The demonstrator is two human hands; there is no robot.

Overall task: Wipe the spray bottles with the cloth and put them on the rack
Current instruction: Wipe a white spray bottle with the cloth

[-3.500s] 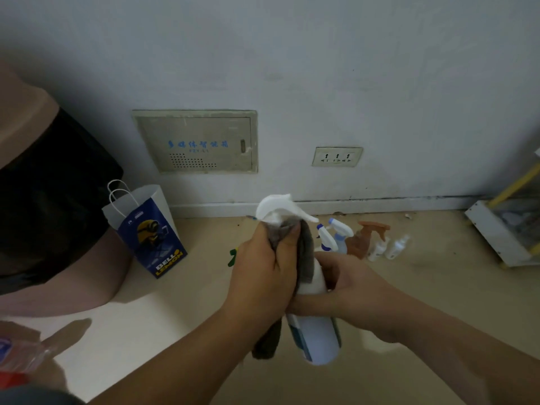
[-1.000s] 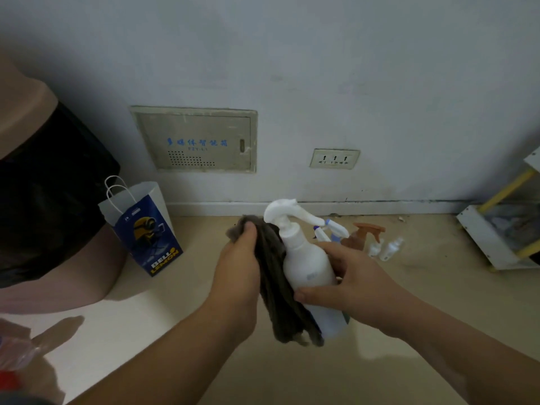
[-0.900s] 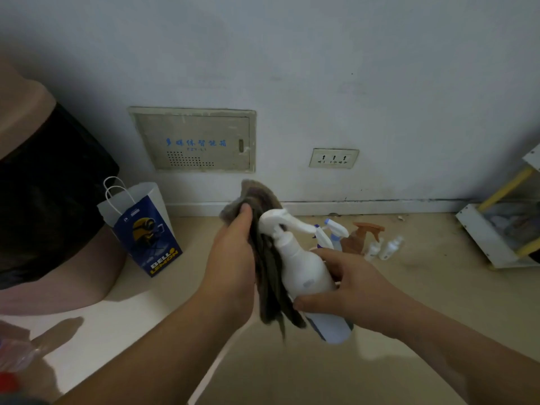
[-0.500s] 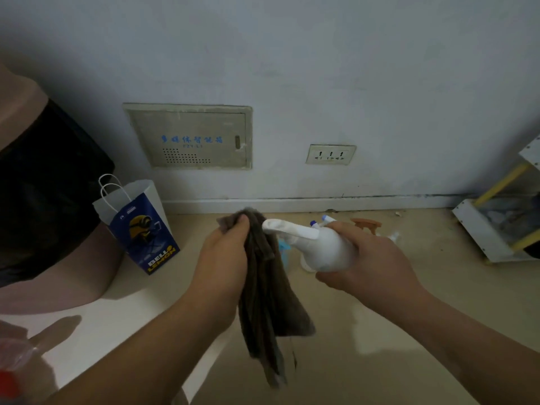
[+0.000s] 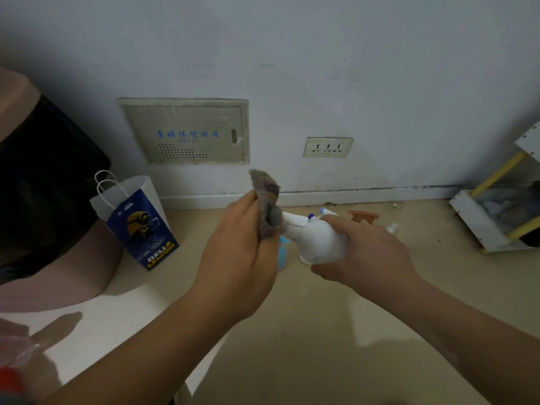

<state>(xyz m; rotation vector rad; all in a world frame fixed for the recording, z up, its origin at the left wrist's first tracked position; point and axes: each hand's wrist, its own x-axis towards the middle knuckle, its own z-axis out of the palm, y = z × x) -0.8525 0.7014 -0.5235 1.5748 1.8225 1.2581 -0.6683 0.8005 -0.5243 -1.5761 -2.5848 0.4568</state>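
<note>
One cloth [image 5: 264, 185] against bottle [image 5: 318, 244] nozzle

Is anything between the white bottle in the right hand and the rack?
Nothing blocks the way. Between the white bottle and the rack only a brown sprayer and a small clear bottle stand low on the floor.

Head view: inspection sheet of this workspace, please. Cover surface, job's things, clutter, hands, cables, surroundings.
Surface: beige floor.
Job's things: white bottle held on its side, nozzle against the cloth; other bottles on the floor behind it, partly hidden; rack at right.
Clutter: paper bag stands at left.
Hands: left hand grips the cloth; right hand grips the bottle.
Cables: nothing seen.
Surroundings: wall with panel and socket.
</note>
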